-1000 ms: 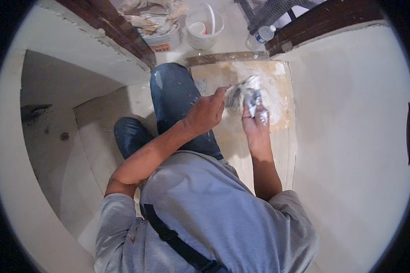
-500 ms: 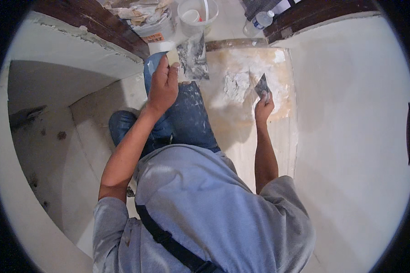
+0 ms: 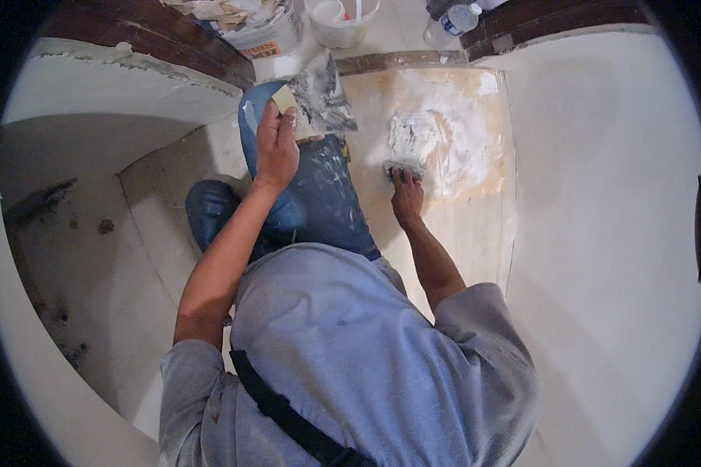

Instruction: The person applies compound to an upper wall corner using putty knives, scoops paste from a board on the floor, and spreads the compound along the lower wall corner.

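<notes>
My left hand (image 3: pixel 277 152), above my left knee, is closed on a wide scraper (image 3: pixel 319 97) with a cream handle and a metal blade smeared with grey and white paste. My right hand (image 3: pixel 405 198) grips a smaller metal putty knife (image 3: pixel 403 167), whose blade is at the lower edge of a heap of white paste (image 3: pixel 413 134). The heap sits in a powdery white patch on a pale tan board (image 3: pixel 483 109), right of my leg. The fingers of my right hand are partly hidden.
Beyond a dark wooden threshold (image 3: pixel 405 59) stand a bucket of crumpled debris (image 3: pixel 265 31), a translucent pail (image 3: pixel 341 27) and a plastic bottle (image 3: pixel 453 25). A white wall (image 3: pixel 600 194) is at my right, a low recess (image 3: pixel 70 272) at my left, with dark-framed openings ahead.
My hands have moved apart. The wide scraper went up and left to over my knee; the small knife dropped and swung left to the heap of paste.
</notes>
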The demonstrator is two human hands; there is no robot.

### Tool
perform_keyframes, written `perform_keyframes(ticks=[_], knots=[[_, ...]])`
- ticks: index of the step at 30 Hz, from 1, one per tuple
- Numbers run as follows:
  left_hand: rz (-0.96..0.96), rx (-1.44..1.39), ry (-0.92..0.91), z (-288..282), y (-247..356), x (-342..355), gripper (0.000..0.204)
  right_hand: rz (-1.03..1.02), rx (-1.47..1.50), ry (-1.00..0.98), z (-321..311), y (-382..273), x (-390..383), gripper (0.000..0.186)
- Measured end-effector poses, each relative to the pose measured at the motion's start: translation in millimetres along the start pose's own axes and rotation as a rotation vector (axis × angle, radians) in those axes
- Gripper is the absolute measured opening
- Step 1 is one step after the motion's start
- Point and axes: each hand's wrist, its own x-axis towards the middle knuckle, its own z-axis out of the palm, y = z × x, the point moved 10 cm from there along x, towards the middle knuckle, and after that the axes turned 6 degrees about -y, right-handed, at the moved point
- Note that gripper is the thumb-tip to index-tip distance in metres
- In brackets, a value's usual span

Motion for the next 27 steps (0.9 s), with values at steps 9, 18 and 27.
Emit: perform_keyframes(ticks=[9, 18, 27], knots=[[0.051, 0.097, 0.044, -2, -2, -1, 0.012, -0.037, 0.009, 0.411, -93, 15, 20, 0.047], [0.047, 0.073, 0.055, -7, -11, 1, 0.013, 0.009, -0.044, -0.131, -37, 79, 21, 0.042], [0.081, 0.156, -0.008, -5, -8, 7, 0.014, 0.012, -0.022, 0.194, -62, 13, 43, 0.051]])
